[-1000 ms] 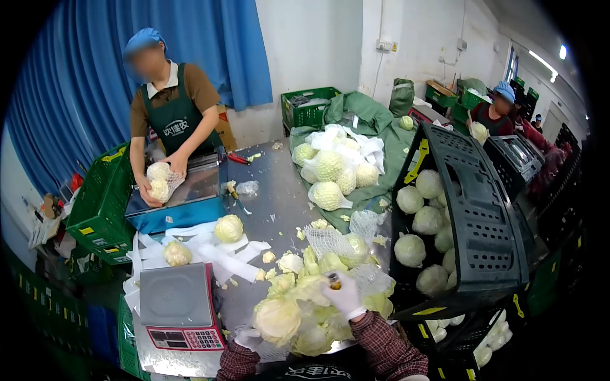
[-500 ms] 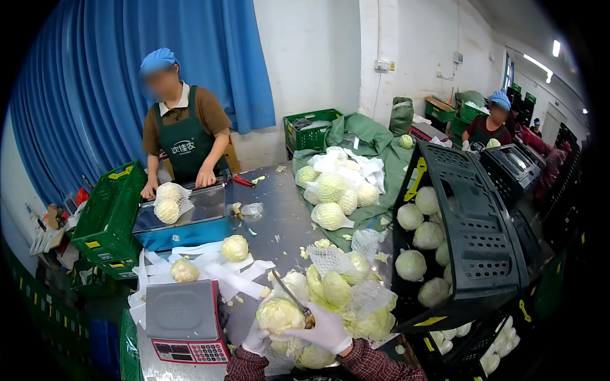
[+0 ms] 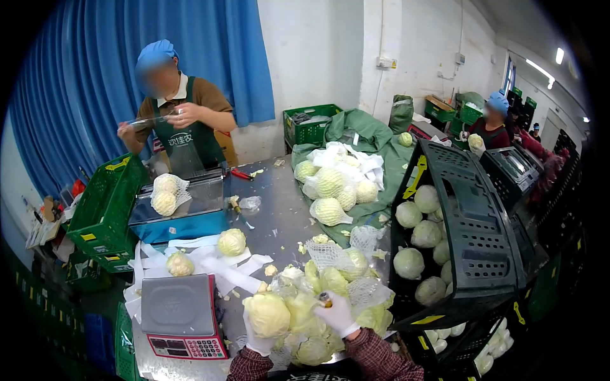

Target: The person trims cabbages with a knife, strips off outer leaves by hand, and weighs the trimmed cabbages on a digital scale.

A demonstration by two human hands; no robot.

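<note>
My left hand (image 3: 257, 335), in a white glove, holds a pale trimmed cabbage (image 3: 267, 315) from its left side and below. To the right, my right hand (image 3: 338, 315), also gloved, is closed on a knife (image 3: 326, 298); its handle end shows and the blade is hard to see. Loose cabbage leaves (image 3: 333, 280) and white foam netting (image 3: 370, 293) lie around and beyond my hands. Another cabbage (image 3: 312, 350) sits low between my forearms.
A red-and-grey scale (image 3: 178, 308) stands left, near white strips (image 3: 222, 270). A dark crate (image 3: 486, 254) of wrapped cabbages is at right. Netted cabbages (image 3: 330, 183) lie on green cloth. Across the table, a co-worker (image 3: 184, 114) holds clear film above a wrapping machine (image 3: 178, 227).
The knife has moved right, away from the cabbage, with my right hand. My left hand has raised the cabbage slightly. The co-worker's hands have risen from the machine with film.
</note>
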